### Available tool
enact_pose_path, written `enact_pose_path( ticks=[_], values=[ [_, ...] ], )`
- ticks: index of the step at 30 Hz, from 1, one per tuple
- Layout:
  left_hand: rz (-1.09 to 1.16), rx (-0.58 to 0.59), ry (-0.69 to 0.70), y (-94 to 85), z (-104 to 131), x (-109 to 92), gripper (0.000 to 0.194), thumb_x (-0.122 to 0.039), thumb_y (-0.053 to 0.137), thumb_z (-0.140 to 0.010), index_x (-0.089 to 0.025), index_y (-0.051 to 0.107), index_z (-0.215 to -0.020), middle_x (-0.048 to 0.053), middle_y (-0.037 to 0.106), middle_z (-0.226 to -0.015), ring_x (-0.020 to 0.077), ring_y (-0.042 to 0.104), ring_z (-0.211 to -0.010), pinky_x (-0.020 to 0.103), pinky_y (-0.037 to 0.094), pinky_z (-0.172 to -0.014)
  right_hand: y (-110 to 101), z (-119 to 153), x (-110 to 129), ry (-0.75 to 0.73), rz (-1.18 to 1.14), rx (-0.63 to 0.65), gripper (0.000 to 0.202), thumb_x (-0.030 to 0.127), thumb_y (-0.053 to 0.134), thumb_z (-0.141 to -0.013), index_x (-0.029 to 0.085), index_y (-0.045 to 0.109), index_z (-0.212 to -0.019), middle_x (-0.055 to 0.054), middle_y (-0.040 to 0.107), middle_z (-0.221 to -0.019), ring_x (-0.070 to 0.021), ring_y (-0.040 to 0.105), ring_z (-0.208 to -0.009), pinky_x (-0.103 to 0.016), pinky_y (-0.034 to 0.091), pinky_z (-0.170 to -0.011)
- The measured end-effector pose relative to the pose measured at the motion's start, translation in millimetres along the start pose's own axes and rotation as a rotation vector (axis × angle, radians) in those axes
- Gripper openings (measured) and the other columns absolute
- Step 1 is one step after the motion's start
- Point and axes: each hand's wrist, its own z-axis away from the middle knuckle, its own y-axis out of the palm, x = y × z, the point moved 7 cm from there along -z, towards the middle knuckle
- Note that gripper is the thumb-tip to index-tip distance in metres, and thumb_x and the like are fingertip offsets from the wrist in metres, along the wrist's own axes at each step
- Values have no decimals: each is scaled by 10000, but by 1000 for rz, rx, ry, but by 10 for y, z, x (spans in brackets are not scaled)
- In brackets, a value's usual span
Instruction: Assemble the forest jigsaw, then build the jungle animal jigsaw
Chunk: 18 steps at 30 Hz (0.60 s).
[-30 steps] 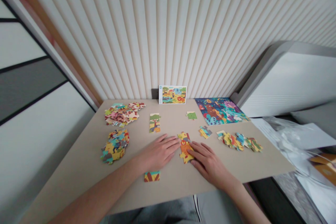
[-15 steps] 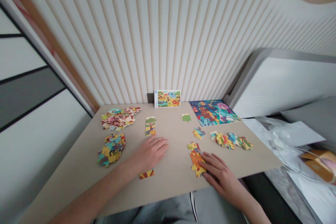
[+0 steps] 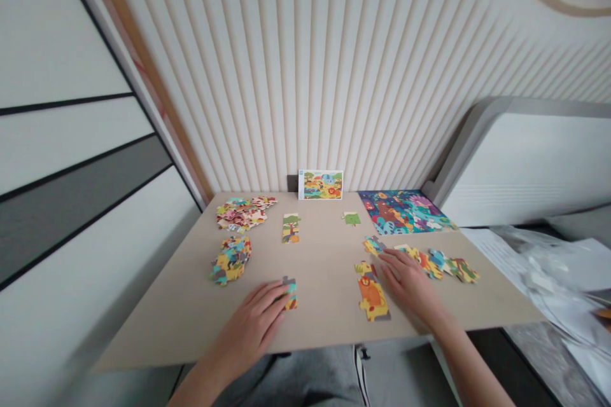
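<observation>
My left hand point(image 3: 260, 318) lies flat at the near left of the table, fingertips on a small joined puzzle section point(image 3: 291, 294) of blue, yellow and red. My right hand point(image 3: 405, 276) is spread on the right side, its fingertips at a blue and yellow puzzle piece point(image 3: 373, 245). Just left of that hand lies a joined strip with an orange lion point(image 3: 372, 296). A tree strip point(image 3: 291, 227) sits farther back on the left, and a green piece point(image 3: 352, 219) at the back right. Loose colourful pieces point(image 3: 461, 269) are partly behind my right hand.
A picture card point(image 3: 320, 185) stands against the ribbed wall. Two piles of pieces, one pinkish point(image 3: 243, 213) and one yellow-blue point(image 3: 231, 261), are on the left of the table point(image 3: 329, 331). A dark blue picture point(image 3: 408, 211) lies at the back right. Papers and plastic are beyond the right edge.
My left hand has drawn back toward me onto the near-left section, uncovering its surroundings. My right hand has moved from the lion strip up to the blue and yellow piece. The view has shifted left.
</observation>
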Motion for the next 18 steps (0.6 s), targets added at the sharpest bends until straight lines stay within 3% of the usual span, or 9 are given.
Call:
enact_pose_path(
  ticks=[3, 7, 11, 18],
  values=[
    [24, -22, -15, 16, 20, -6, 392, -211, 478, -1003, -278, 600, -1369, 50, 598, -1416, 229, 524, -1341, 438, 481, -1134, 134, -186, -46, -4, 106, -10, 337, 358, 459, -1011, 213, 726, -1157, -133, 670, -1289, -290, 605, -1204, -524, 472, -1054],
    [22, -30, -42, 18, 48, 2, 397, -229, 479, -1006, -281, 587, -1384, 54, 567, -1451, 227, 521, -1345, 432, 474, -1140, 294, -186, -34, 15, 142, -28, 308, 332, 469, -1003, 215, 721, -1136, -129, 668, -1275, -280, 612, -1169, -494, 481, -1026],
    [-2, -61, -120, 21, 71, 65, 392, -272, 499, -1004, -282, 575, -1388, 53, 546, -1466, 226, 511, -1352, 434, 457, -1153, 323, -110, -100, 119, 145, -79, 308, 394, 496, -987, 222, 715, -1118, -132, 646, -1290, -294, 588, -1195, -481, 450, -1042],
    [6, -84, -175, 53, 91, 140, 379, -304, 533, -985, -290, 593, -1359, 49, 585, -1412, 234, 531, -1327, 439, 468, -1140, 345, -108, -208, 233, 66, -47, 383, 449, 513, -961, 231, 651, -1244, -119, 659, -1256, -301, 601, -1151, -456, 432, -1024]
  ],
)
